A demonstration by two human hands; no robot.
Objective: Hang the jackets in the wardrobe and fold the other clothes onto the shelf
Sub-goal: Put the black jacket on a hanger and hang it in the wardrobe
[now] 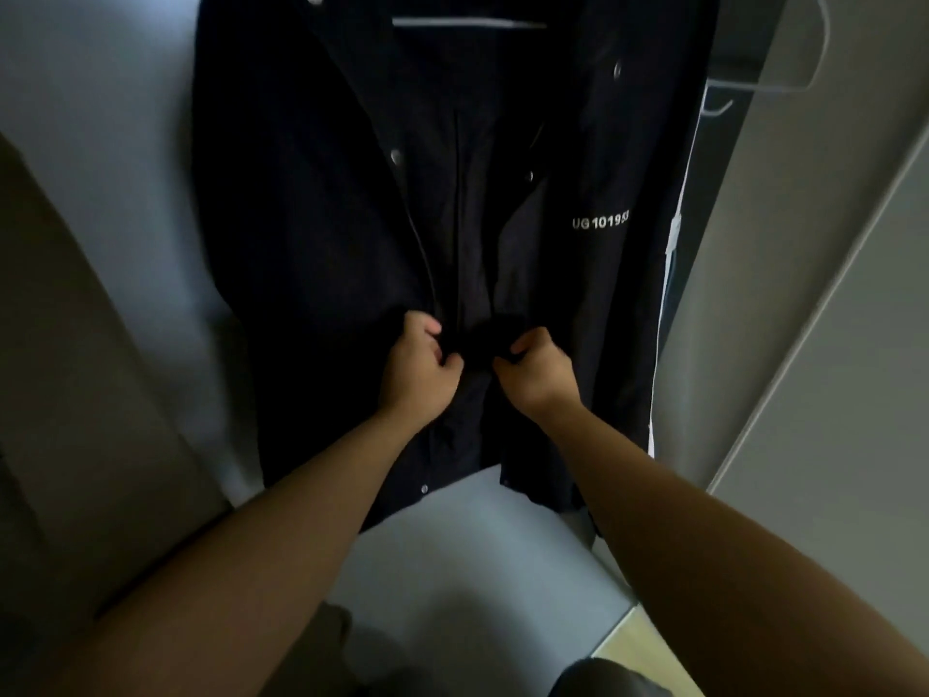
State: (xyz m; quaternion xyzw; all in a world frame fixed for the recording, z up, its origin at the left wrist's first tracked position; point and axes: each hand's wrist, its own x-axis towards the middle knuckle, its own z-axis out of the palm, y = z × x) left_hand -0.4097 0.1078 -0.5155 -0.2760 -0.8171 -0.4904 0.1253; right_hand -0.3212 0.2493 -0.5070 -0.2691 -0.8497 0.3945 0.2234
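Dark navy/black jacket (327, 254) hangs inside the wardrobe (100, 118) on a white hanger (467, 23), front facing the camera. It is long and reaches down close to the pale wardrobe floor (452, 555). The front is open down the middle, with the two edges lying close together. Silver snap buttons (395, 155) run along the placket, and one more sits near the hem. White lettering (599, 222) on the chest, camera-right side, reads "UG 1019" and then blurs. A white tag or strip (672, 233) is at the camera-right edge of the jacket; it is unclear what it belongs to.

Left hand (417, 364): fingers (430, 327) curled in tight, pinching the camera-left front edge at lower-middle height. Right hand (535, 369): fingers (523, 347) also curled, pinching the opposite front edge at the same height. The hands are near each other without touching, and dark fabric is bunched between them. Which exact part each hand grips, snap or zip, is too dark to tell. Both bare forearms reach up from the bottom of the view.

Empty white hanger (784, 67) is at upper right, beside the jacket. Pale wardrobe door (829, 294) stands along the right side.
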